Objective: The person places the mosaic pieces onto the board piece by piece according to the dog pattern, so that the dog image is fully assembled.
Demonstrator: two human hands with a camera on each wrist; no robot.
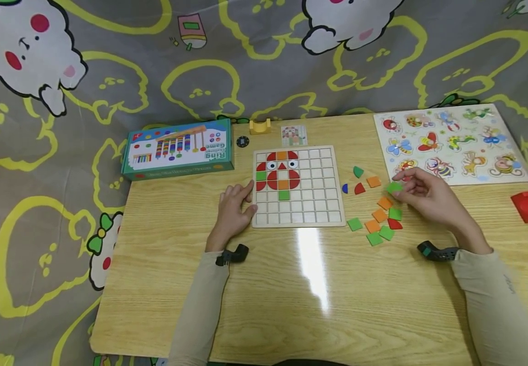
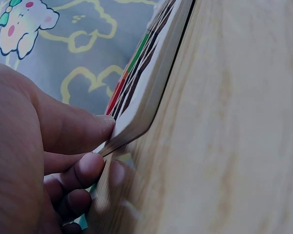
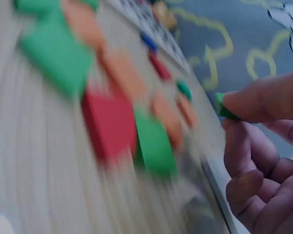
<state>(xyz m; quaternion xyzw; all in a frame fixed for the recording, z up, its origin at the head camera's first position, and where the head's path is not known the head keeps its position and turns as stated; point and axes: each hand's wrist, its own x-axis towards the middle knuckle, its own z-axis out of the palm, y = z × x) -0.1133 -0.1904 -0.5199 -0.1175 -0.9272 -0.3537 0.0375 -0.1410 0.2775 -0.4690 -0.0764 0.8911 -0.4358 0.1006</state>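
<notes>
Likely steadying the grid board (image 1: 316, 199), my left hand (image 1: 235, 212) is touching it loosely, my right hand (image 1: 434, 199) pinching a green tile (image 1: 394, 187).

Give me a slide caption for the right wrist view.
A right hand pinches a green tile near scattered orange, green and red pieces.

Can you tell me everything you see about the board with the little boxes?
The board looks like pale wood, roughly square, with a rim and thin dividers making rows of square boxes. It lies flat on the table. Red, orange and green pieces, plus two eye pieces, sit toward its upper left; boxes along the right and bottom are bare. The left hand touches its left edge.
</notes>
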